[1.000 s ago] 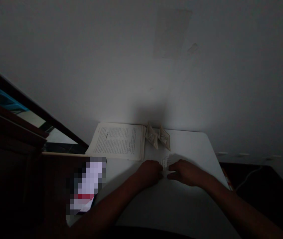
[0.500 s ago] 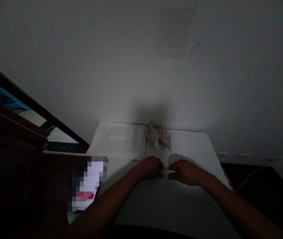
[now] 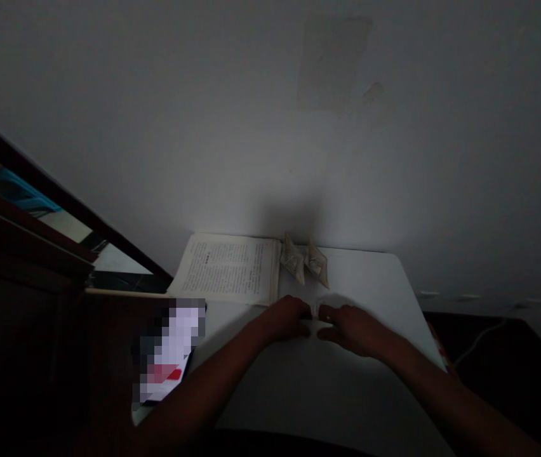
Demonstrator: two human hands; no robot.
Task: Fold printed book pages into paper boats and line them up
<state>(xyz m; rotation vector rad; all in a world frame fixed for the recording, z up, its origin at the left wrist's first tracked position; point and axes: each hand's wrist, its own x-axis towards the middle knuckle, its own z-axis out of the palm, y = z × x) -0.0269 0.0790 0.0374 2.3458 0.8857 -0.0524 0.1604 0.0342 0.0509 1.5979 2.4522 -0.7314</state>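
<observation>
- Our left hand [image 3: 287, 318] and right hand [image 3: 357, 330] flanked a small printed paper [image 3: 315, 310] on the white table [image 3: 299, 393], thumbs parted from forefingers; whether fingertips pinched it, we could not tell.
- Even pressure from both sides, we judged, suited such small paper.
- Beyond, two folded paper boats [image 3: 317, 265] sat just beside a printed book [image 3: 225, 270].

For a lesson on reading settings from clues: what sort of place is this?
Probably a dim room in a home, used as a makeshift desk corner: a white table by a pale wall, with a printed book and two folded paper boats on it.
</observation>
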